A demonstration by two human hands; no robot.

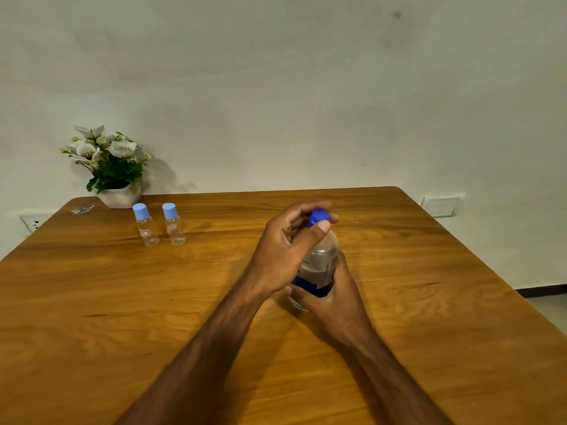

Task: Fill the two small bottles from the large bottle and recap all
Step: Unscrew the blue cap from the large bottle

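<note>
The large clear bottle (320, 259) with a dark blue label stands upright on the wooden table (122, 302), right of centre. My right hand (334, 292) grips its lower body. My left hand (285, 243) curls over the top, thumb and fingers pinching the dark blue cap (317, 216). Two small clear bottles stand side by side at the back left, both with light blue caps on: the left small bottle (145, 227) carries a red-edged sticker, the right small bottle (174, 225) is plain. Both look empty.
A white pot of white flowers (118, 179) stands at the table's back left corner against the wall. A small clear object (83, 209) lies left of it. Wall sockets sit at the far left (30, 223) and right (441, 205).
</note>
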